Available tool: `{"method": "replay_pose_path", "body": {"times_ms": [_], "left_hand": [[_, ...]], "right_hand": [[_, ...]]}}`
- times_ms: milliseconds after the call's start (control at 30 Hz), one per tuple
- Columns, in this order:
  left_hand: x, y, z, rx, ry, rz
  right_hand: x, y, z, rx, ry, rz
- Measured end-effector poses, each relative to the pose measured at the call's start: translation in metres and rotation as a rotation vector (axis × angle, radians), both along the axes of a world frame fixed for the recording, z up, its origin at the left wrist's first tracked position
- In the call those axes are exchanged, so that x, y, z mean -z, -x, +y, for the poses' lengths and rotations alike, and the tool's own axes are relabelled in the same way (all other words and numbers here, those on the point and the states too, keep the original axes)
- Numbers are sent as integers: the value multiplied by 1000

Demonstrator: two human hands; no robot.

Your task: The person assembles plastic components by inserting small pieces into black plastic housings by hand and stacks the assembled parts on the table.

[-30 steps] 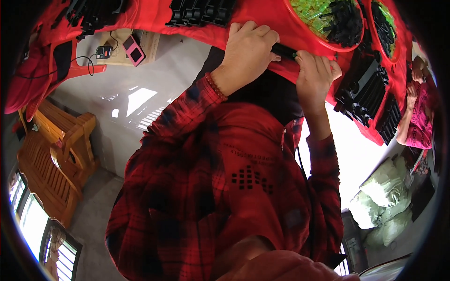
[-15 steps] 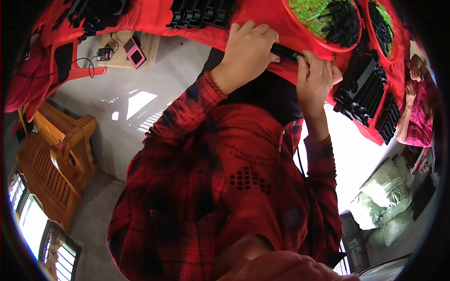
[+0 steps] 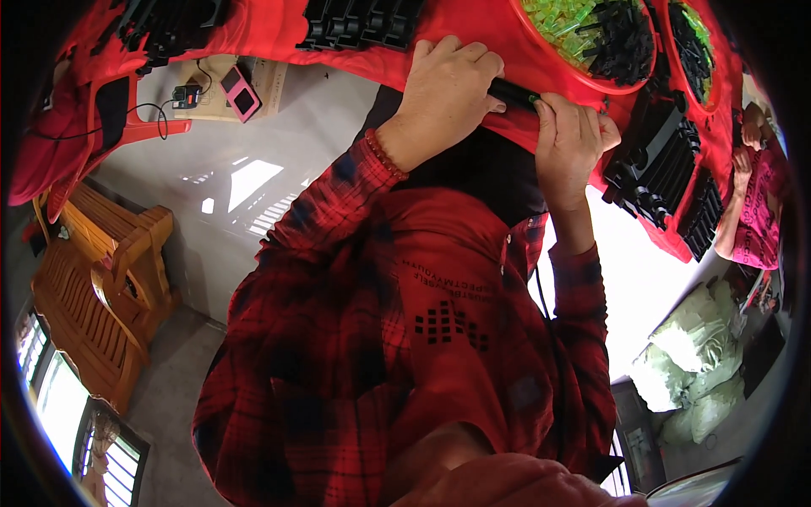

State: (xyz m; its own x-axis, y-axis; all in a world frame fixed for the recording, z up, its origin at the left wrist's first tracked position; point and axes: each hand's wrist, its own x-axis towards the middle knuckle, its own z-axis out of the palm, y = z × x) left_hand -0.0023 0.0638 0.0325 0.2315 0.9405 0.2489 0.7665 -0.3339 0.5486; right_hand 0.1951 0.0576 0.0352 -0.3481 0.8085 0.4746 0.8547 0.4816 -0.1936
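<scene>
We've got both hands on one black rod (image 3: pixel 513 92), held level just over the near edge of the red-covered surface (image 3: pixel 473 21). Our left hand (image 3: pixel 448 97) is wrapped over the rod from above, knuckles up, gripping it w/ the thumb underneath. Our right hand (image 3: pixel 574 144) pinches the rod's other end btwn thumb & fingers, where a small green bit (image 3: pixel 534 98) shows at the fingertips — can't quite tell if it's inside the rod or only against it, as the fingers cover most of it.

Just beyond the right hand sits a big red tub (image 3: pixel 615 89) w/ yellow-green see-through pcs (image 3: pixel 557 29) on its left side & a heap of black pcs (image 3: pixel 621 46) on its right. A second red tub (image 3: pixel 708 110) w/ a similar mix is next to it. Nr the right hand, a stack of black rods (image 3: pixel 667 156) lies along the surface; more black parts (image 3: pixel 363 24) are up past the left hand.

Off to the left, a pink gadget (image 3: pixel 242 95) lies below surface level — wooden bench (image 3: pixel 80 313) further back. Far right, another person in a pink top (image 3: pixel 760 207) & some pale sacks (image 3: pixel 693 355).
</scene>
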Motion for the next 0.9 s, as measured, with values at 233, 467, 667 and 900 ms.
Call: {"method": "replay_pose_path", "body": {"times_ms": [233, 467, 667, 900], "left_hand": [[3, 0, 0, 8, 7, 1], [1, 1, 0, 0, 13, 3], [0, 1, -1, 4, 16, -8], [0, 0, -1, -3, 19, -15]], "right_hand": [[-2, 4, 1, -22, -21, -23], [-12, 1, 0, -31, 46, -10], [-12, 0, -4, -36, 64, 25], [-10, 0, -4, -37, 69, 40]]}}
